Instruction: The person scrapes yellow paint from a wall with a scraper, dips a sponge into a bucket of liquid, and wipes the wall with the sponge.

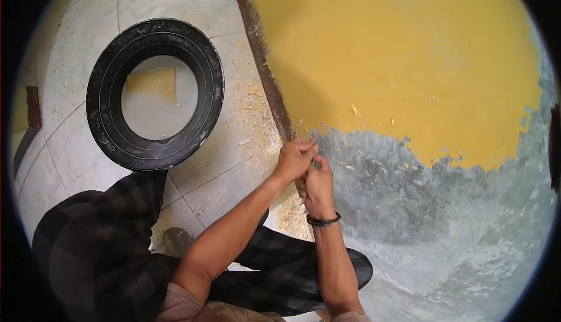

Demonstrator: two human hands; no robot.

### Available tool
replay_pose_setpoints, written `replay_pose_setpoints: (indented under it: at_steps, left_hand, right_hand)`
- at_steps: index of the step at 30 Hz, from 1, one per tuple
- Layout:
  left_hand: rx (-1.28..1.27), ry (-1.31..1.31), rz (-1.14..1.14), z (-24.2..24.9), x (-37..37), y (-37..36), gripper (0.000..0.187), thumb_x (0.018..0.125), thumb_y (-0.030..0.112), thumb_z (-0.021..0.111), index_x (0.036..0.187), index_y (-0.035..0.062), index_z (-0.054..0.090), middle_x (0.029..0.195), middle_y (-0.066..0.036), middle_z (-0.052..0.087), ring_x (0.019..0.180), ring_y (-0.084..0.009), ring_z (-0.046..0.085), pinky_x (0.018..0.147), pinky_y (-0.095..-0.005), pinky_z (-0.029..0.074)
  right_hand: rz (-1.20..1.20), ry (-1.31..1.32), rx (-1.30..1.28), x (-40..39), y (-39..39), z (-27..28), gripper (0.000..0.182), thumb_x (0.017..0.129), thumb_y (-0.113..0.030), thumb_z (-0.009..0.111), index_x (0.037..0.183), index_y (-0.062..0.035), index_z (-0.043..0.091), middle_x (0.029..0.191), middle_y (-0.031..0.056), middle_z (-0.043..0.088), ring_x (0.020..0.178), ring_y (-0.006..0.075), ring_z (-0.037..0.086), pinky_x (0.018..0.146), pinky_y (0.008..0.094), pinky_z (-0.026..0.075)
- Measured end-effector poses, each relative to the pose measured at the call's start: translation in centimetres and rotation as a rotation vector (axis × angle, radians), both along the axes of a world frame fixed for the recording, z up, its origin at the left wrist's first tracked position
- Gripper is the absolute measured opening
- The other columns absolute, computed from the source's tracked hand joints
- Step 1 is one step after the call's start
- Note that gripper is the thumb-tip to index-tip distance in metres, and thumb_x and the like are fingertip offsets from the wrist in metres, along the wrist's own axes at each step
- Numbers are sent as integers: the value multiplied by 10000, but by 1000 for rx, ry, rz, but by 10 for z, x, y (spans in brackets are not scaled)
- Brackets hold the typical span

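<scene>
My left hand (294,159) and my right hand (318,188) meet in front of the wall's lower edge, by the brown painted strip (263,59). Their fingers are pinched close together. Whatever they hold is small and hidden between the fingertips, so I cannot make it out. Right beside them, yellow paint (397,47) ends in a ragged border against bare grey wall (380,188). A few loose paint flakes (355,110) cling near that border. A black band (323,220) circles my right wrist.
To the left, a black bucket (100,97) holds cloudy water and a yellow sponge (153,85). Paint chips (254,112) litter the pale tiles (210,196) along the wall. My legs in dark trousers (99,234) are folded below the bucket and under my arms.
</scene>
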State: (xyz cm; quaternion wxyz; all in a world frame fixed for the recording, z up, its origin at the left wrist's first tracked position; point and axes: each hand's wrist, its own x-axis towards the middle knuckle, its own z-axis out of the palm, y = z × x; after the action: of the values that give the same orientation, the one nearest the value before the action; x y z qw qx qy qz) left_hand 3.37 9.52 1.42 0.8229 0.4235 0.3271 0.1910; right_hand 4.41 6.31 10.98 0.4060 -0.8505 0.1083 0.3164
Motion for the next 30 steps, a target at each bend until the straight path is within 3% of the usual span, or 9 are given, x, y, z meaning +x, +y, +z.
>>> replay_pose_setpoints:
  at_steps: [8,11,14,17,18,21,23,25,30]
  left_hand:
    - [66,57,20,-12,6,4,245,877,155,645,1058,-8,671,893,-94,625,806,-159,584,718,-269,454]
    - [37,-36,54,-6,4,-7,229,877,155,646,1036,-7,676,885,-95,622,791,-169,582,704,-276,452]
    - [34,82,41,-17,10,5,205,880,151,635,966,-25,696,891,-88,635,824,-155,586,716,-271,451]
    - [-80,-7,76,-28,7,4,200,881,150,630,936,-29,702,883,-76,630,819,-151,581,714,-268,452]
    - [15,-68,31,-43,9,-7,203,889,154,626,943,-26,702,861,-62,608,799,-144,565,710,-262,452]
    - [-81,-40,-19,-18,7,-13,204,891,155,623,931,-29,702,873,-66,610,814,-146,565,723,-267,453]
    - [-75,-11,-24,-23,9,-7,200,888,154,626,916,-28,702,908,-83,629,834,-165,581,729,-279,458]
    - [99,82,-7,-44,12,0,199,886,155,627,910,-28,700,935,-93,638,847,-179,589,742,-292,460]
    - [-35,-32,-2,-24,4,-15,217,883,176,644,934,-28,698,963,-114,651,919,-178,598,810,-269,457]
  right_hand:
    - [39,73,58,13,4,-10,252,903,-93,492,1141,-84,409,564,10,462,362,88,367,309,243,233]
    - [33,14,-102,6,7,6,255,895,-93,499,1140,-79,431,572,13,471,371,89,372,314,251,236]
    - [103,4,-64,23,7,-18,210,888,-95,509,1090,-41,491,569,10,476,369,92,373,319,261,227]
    - [119,-13,-54,19,5,-34,218,886,-101,516,1091,-34,483,566,10,472,365,92,367,319,268,229]
    - [134,-26,-50,14,-1,-31,227,883,-91,506,1100,-29,472,570,12,469,372,94,368,318,272,225]
    - [22,-6,-128,5,8,3,220,879,-77,492,1092,-27,470,562,13,467,368,98,371,314,267,225]
    - [37,-6,-163,15,6,-11,239,874,-73,489,1107,-28,467,556,17,471,364,99,373,313,263,232]
    - [189,-20,-103,26,-1,-41,263,872,-84,499,1127,-40,458,554,19,476,362,99,377,314,263,235]
    - [92,-150,-94,6,-10,-30,233,906,-187,536,1078,-44,471,557,24,489,349,105,395,307,266,240]
